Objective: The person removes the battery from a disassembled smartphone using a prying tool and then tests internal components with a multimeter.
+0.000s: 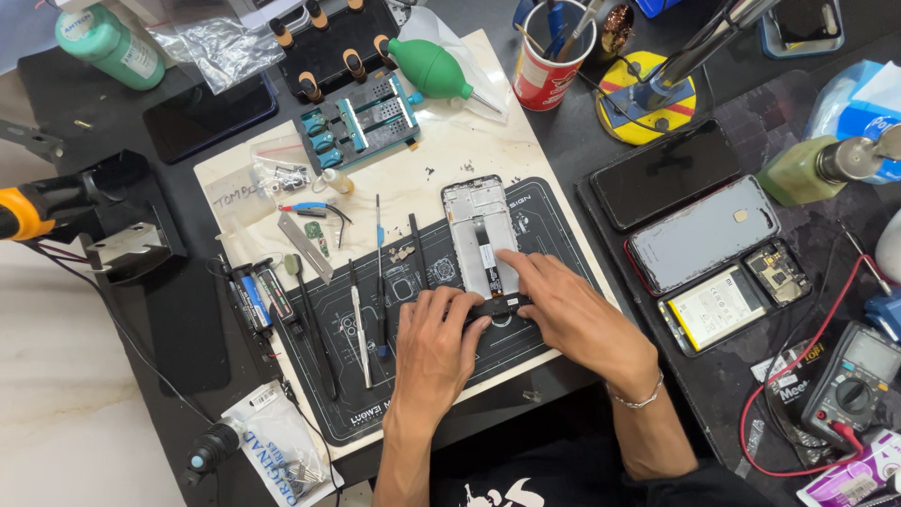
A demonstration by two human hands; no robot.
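Opened phone frame [481, 230] lies on the dark work mat [554, 235], long axis running away from the person, its near end under both hands. Left hand [434, 343] curled, fingertips pressing a small black part [497, 305] at that end; right hand [563, 305] flatter, fingers on the frame's lower edge. Whether either pinches the part is unclear.

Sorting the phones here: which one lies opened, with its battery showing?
The opened phone at the right, nearest the multimeter. The two phones above it lie closed.
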